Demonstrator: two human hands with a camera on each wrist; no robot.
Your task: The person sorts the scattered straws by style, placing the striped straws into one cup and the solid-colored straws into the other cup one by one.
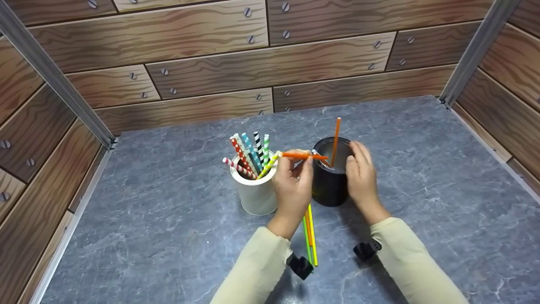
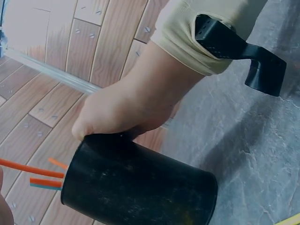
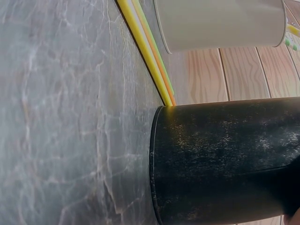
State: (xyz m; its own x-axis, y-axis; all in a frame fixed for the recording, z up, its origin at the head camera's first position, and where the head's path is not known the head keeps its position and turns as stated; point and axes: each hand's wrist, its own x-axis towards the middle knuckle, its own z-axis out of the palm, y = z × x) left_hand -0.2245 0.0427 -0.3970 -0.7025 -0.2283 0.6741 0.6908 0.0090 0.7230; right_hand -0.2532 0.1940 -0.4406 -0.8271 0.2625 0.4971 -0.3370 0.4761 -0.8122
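Observation:
My left hand [image 1: 295,177] pinches an orange straw [image 1: 297,156] lying nearly level, its right end over the rim of a black can [image 1: 331,188]. In the left wrist view, this straw [image 2: 28,168] reaches toward the can's mouth from fingertips at the edge. My right hand [image 1: 363,181] rests against the can's right side near the rim, fingers extended. Another orange straw [image 1: 336,139] leans upright inside the can. The left wrist view shows further straw ends at the mouth, one orange [image 2: 42,181] with a teal edge beside it.
Left of the black can stands a white can [image 1: 258,200] with several patterned straws [image 1: 249,154]. Yellow, orange and green straws [image 1: 311,236] lie on the grey marbled table [image 1: 168,236] in front, between the forearms. Wood-patterned walls [image 1: 211,76] bound the table.

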